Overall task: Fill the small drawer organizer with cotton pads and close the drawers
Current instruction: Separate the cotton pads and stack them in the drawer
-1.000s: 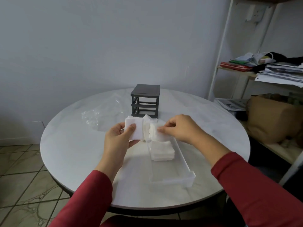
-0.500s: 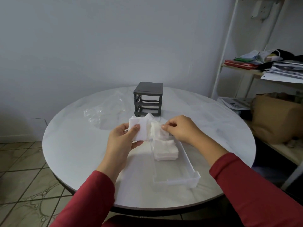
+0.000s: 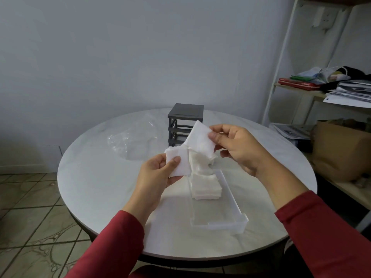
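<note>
Just above the clear drawer [image 3: 226,225], pinching one cotton pad [image 3: 200,139] by its edge in the right hand [image 3: 236,149]; gripping a small wad of pads [image 3: 178,165] in the left hand [image 3: 154,175]. If peeled apart fast, likely to snag clinging fibres and spill pads beside the stack [image 3: 205,187] underneath.

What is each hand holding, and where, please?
Left hand pinches a white square cotton pad, lower part; right hand pinches a second pad, right edge.

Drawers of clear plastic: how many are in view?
1. The clear drawer lies on the table, near the person, in front of the dark frame; pads are stacked in it. Other drawers may be out of view.
</note>
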